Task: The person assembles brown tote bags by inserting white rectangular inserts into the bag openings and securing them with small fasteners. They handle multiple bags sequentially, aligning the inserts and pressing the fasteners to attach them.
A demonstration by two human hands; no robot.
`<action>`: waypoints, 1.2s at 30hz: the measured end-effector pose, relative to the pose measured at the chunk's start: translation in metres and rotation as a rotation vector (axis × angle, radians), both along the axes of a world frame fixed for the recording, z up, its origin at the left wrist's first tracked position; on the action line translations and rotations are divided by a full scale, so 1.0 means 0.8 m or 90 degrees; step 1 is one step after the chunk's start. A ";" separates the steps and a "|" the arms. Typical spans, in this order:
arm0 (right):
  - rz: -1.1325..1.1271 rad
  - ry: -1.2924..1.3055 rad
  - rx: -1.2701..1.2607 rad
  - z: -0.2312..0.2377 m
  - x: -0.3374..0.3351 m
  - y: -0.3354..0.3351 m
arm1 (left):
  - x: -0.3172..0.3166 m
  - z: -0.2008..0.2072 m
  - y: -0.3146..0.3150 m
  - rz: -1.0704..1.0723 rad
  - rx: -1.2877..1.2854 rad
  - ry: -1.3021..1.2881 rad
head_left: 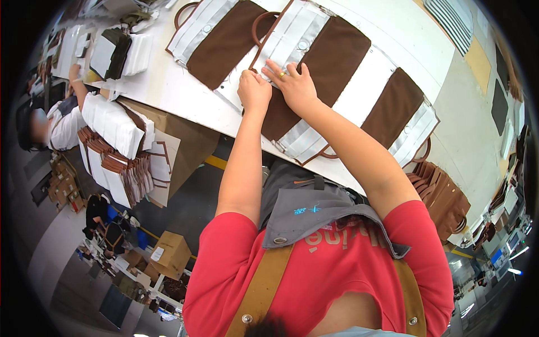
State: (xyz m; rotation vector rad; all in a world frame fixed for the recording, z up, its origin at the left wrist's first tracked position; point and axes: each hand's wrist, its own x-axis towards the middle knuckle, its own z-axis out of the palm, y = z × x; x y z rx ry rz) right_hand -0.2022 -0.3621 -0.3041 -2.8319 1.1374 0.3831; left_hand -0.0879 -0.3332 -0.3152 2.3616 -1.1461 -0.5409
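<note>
An unfolded brown fabric bag piece (pixel 338 53) lies across the white table in front of me, with silvery-white lining bands at both ends and brown handles. My left hand (pixel 255 92) is closed in a fist at its left edge; a small dark bit shows below the fist, but what the fingers hold is hidden. Beside it, my right hand (pixel 293 85), with a ring on one finger, presses down on the piece with its fingers spread. A round metallic snap (pixel 304 44) sits on the lining band just beyond my right fingertips.
A similar bag piece (pixel 224 42) lies to the left, another (pixel 393 109) to the right. Brown bag parts (pixel 441 196) are stacked at the table's right edge. Left of the table stand bundled white and brown panels (pixel 115 163); a masked co-worker (pixel 62 121) sits beyond them.
</note>
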 end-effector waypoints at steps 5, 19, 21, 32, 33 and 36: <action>0.002 -0.018 -0.004 -0.004 0.000 0.001 | 0.015 -0.025 0.004 0.028 -0.014 0.075; 0.007 -0.052 -0.056 -0.013 -0.005 0.006 | 0.004 0.013 -0.001 0.032 -0.007 0.118; 0.003 -0.054 -0.045 -0.011 -0.004 0.006 | 0.002 0.004 -0.002 0.032 -0.038 0.106; 0.000 -0.077 -0.055 -0.012 -0.007 0.005 | 0.016 -0.028 0.007 0.184 -0.147 0.404; 0.001 -0.074 -0.055 -0.011 -0.007 0.005 | 0.020 -0.032 0.009 0.171 -0.137 0.388; -0.004 -0.084 -0.068 -0.015 -0.008 0.006 | 0.021 -0.020 0.007 0.125 -0.114 0.311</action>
